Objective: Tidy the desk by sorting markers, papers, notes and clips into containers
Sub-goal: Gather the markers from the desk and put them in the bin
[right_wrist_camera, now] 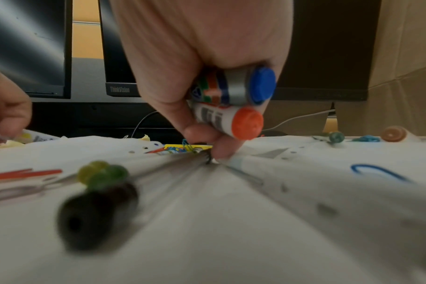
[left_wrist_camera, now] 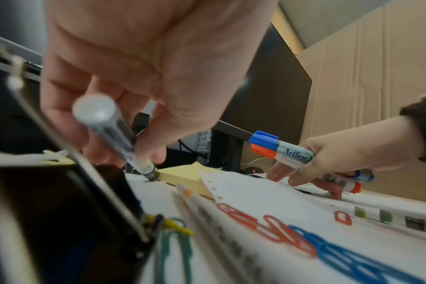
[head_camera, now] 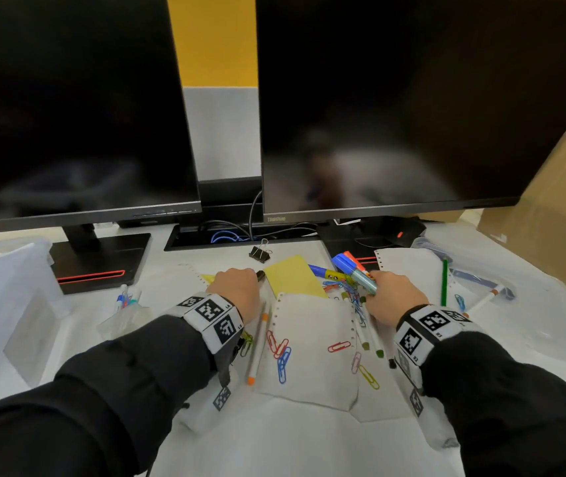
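Observation:
My left hand (head_camera: 237,287) (left_wrist_camera: 139,80) grips a grey marker (left_wrist_camera: 110,130) with its black tip down on the desk beside a yellow sticky-note pad (head_camera: 293,277) (left_wrist_camera: 182,178). My right hand (head_camera: 391,297) (right_wrist_camera: 202,57) holds two thick markers, a blue-capped one (head_camera: 354,270) (right_wrist_camera: 258,86) and an orange-capped one (right_wrist_camera: 241,121), while its fingertips touch thin pens (head_camera: 367,335) lying on perforated paper (head_camera: 309,356). Coloured paper clips (head_camera: 280,352) and an orange-ended pen (head_camera: 257,346) lie between my hands.
Two dark monitors (head_camera: 395,115) stand behind the desk. A black binder clip (head_camera: 260,253) lies near the cable slot. A clear plastic bin (head_camera: 6,287) is at the left, a small bag of pens (head_camera: 125,304) beside it. A green pencil (head_camera: 444,282) and cardboard (head_camera: 556,201) are at the right.

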A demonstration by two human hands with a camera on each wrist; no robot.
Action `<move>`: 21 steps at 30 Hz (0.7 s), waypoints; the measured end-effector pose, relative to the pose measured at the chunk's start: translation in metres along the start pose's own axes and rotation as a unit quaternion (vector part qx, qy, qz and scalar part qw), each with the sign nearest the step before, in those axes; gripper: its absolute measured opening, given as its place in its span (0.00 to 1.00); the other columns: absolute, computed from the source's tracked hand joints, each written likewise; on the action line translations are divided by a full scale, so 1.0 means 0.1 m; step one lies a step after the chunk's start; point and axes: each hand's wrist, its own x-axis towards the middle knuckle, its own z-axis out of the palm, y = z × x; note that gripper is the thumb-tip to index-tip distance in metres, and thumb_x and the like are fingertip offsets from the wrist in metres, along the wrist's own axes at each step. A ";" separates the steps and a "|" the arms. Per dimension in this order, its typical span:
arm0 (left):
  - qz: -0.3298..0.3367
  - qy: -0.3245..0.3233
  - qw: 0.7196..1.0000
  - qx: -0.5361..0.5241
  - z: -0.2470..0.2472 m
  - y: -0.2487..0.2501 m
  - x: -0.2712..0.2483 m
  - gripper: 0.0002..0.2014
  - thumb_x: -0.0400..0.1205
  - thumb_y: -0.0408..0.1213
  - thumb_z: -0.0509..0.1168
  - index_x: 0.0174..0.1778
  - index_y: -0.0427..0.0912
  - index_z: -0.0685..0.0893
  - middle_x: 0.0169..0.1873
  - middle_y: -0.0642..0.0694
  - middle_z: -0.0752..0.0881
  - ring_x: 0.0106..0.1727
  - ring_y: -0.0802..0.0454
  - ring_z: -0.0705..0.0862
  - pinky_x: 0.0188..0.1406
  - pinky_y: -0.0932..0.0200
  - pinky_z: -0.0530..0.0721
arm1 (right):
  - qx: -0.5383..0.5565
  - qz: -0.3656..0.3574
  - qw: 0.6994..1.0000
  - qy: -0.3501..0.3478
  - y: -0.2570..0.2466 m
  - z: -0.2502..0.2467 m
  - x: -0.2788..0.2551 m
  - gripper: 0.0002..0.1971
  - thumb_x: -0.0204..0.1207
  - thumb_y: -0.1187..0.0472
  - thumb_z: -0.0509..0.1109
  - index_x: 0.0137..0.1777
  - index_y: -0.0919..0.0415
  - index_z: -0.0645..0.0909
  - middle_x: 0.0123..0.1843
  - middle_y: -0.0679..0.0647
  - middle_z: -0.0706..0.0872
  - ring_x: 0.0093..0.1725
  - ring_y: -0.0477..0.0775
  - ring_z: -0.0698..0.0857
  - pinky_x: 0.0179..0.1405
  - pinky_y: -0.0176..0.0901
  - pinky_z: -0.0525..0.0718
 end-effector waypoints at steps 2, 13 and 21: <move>-0.015 0.009 0.999 -0.040 -0.02 -0.04 -0.04 0.15 0.82 0.31 0.54 0.64 0.36 0.69 0.59 0.35 0.80 0.60 0.39 0.79 0.54 0.51 0.79 | 0.008 0.001 1.000 -0.002 0.00 0.00 0.01 0.14 0.78 0.62 0.63 0.63 0.58 0.77 0.56 0.59 0.84 0.47 0.56 0.79 0.48 0.43 0.77; -0.037 0.015 0.977 -0.211 -0.21 -0.24 -0.28 0.14 0.83 0.39 0.56 0.61 0.36 0.74 0.45 0.42 0.79 0.43 0.45 0.78 0.37 0.57 0.73 | -0.039 0.030 0.998 -0.028 0.01 0.04 0.05 0.15 0.78 0.51 0.65 0.59 0.60 0.79 0.44 0.54 0.80 0.42 0.52 0.80 0.42 0.40 0.78; -0.018 -0.079 0.919 -0.385 -0.21 -0.15 -0.40 0.06 0.84 0.38 0.56 0.44 0.40 0.73 0.31 0.47 0.75 0.26 0.53 0.72 0.20 0.65 0.73 | 0.004 0.075 0.996 0.055 -0.02 -0.07 -0.04 0.10 0.80 0.55 0.60 0.49 0.62 0.77 0.30 0.52 0.74 0.28 0.48 0.73 0.26 0.38 0.70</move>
